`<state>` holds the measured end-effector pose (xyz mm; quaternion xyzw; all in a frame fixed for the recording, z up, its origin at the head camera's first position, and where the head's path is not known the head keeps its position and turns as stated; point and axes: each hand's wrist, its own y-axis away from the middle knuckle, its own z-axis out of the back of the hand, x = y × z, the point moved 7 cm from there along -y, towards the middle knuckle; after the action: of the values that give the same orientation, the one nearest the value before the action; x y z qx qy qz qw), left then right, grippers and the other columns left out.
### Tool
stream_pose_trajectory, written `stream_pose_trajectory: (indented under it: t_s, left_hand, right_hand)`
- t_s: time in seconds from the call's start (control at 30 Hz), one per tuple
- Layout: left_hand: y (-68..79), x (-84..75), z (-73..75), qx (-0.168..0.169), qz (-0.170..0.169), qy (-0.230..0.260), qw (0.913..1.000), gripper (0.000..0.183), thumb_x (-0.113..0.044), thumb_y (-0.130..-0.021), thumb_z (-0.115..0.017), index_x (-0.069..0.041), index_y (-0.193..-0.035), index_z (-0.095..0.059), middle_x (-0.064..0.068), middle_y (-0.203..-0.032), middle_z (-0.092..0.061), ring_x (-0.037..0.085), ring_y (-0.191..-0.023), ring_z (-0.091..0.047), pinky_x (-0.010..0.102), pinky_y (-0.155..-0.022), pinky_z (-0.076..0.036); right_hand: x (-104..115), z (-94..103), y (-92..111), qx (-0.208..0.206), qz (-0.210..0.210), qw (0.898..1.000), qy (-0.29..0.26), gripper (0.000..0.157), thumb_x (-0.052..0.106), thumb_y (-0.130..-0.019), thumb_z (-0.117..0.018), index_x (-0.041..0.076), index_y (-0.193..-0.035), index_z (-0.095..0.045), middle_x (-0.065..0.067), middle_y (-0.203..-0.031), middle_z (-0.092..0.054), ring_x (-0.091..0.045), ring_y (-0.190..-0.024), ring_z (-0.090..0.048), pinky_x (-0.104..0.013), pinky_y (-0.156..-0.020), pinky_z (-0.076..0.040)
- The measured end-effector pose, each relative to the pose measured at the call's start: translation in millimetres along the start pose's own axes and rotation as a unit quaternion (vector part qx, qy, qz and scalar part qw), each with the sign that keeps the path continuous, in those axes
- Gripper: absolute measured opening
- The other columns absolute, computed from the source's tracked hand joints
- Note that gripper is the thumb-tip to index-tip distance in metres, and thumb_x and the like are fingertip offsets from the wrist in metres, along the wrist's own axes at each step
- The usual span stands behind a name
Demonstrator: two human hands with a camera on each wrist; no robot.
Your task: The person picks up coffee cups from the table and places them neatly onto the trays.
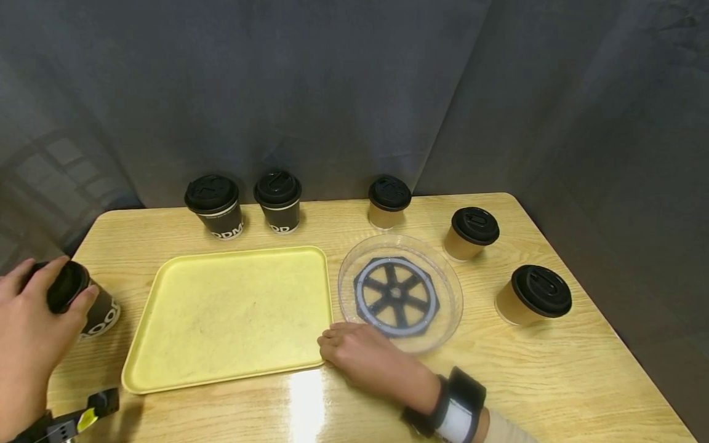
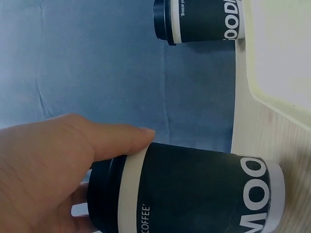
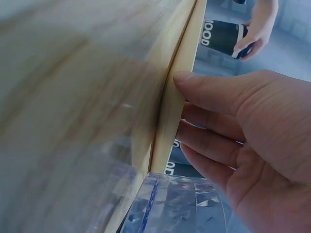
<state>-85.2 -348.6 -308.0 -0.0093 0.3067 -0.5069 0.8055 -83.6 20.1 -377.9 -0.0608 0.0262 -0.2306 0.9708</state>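
Observation:
My left hand grips a black paper coffee cup from above, thumb and fingers around its black lid. White lettering and a pale band show on this cup in the left wrist view, its base down at the wood tabletop. To its right lies a yellow rectangular tray. My right hand holds the tray's near right corner, with the thumb on the outer side and the fingers at the rim, as the right wrist view shows. Right beside that hand is a clear round dish.
Behind the tray stand two black lidded cups. Three brown cups with black lids curve around the dish. A dark spoked wheel pattern shows within the dish. Grey curtain hangs along the table's back.

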Motion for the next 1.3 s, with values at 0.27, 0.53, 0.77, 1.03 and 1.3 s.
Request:
stream_pose_trajectory:
  t_s: [0.27, 0.53, 0.77, 1.03, 1.3]
  left_hand:
    - [0.4, -10.9, 4.2, -0.041, -0.051, 0.009, 0.9978, 0.048, -0.019, -0.098, -0.053, 0.003, -0.140, -0.046, 0.032, -0.151, -0.030, 0.053, -0.141, -0.024, 0.066, -0.117, -0.019]
    - [0.9, -22.3, 5.5, -0.040, -0.065, -0.006, 0.9970, 0.053, -0.035, -0.098, -0.052, -0.001, -0.139, -0.049, 0.030, -0.147, -0.038, 0.053, -0.139, -0.028, 0.063, -0.116, -0.020]
    - [2.7, -33.7, 4.3, -0.029, -0.074, -0.026, 0.9965, 0.051, -0.031, -0.096, -0.056, 0.000, -0.136, -0.050, 0.030, -0.148, -0.037, 0.057, -0.135, -0.030, 0.064, -0.115, -0.020]
    - [6.0, -45.6, -0.6, 0.012, -0.059, -0.064, 0.9961, 0.052, -0.021, -0.092, -0.063, -0.006, -0.139, -0.049, 0.026, -0.151, -0.036, 0.057, -0.136, -0.028, 0.074, -0.105, -0.024]
    - [10.3, -60.3, -10.0, 0.042, -0.086, -0.068, 0.9931, 0.056, -0.025, -0.091, -0.066, -0.009, -0.141, -0.048, 0.023, -0.154, -0.032, 0.057, -0.136, -0.027, 0.077, -0.095, -0.027]
  right_hand:
    - [-0.1, 0.5, -0.2, 0.004, -0.004, 1.000, 0.000, 0.012, 0.019, -0.095, -0.059, 0.015, -0.099, -0.070, 0.003, -0.108, -0.074, -0.011, -0.106, -0.069, -0.026, -0.102, -0.050]
    - [0.1, 1.0, -0.4, 0.007, -0.003, 1.000, 0.000, 0.013, 0.020, -0.095, -0.059, 0.015, -0.101, -0.070, 0.003, -0.108, -0.074, -0.012, -0.106, -0.069, -0.026, -0.103, -0.049]
    - [0.0, 0.8, -0.6, 0.007, -0.004, 1.000, 0.002, 0.013, 0.019, -0.095, -0.059, 0.015, -0.100, -0.070, 0.003, -0.108, -0.074, -0.012, -0.106, -0.069, -0.026, -0.103, -0.050]
    - [0.4, 1.4, -0.8, 0.002, 0.001, 1.000, 0.004, 0.012, 0.018, -0.095, -0.059, 0.015, -0.099, -0.070, 0.003, -0.106, -0.074, -0.011, -0.105, -0.069, -0.025, -0.102, -0.050]
    - [0.6, 1.7, -0.5, 0.002, 0.001, 1.000, 0.006, 0.012, 0.017, -0.096, -0.057, 0.015, -0.097, -0.069, 0.004, -0.105, -0.075, -0.011, -0.105, -0.069, -0.025, -0.102, -0.050]
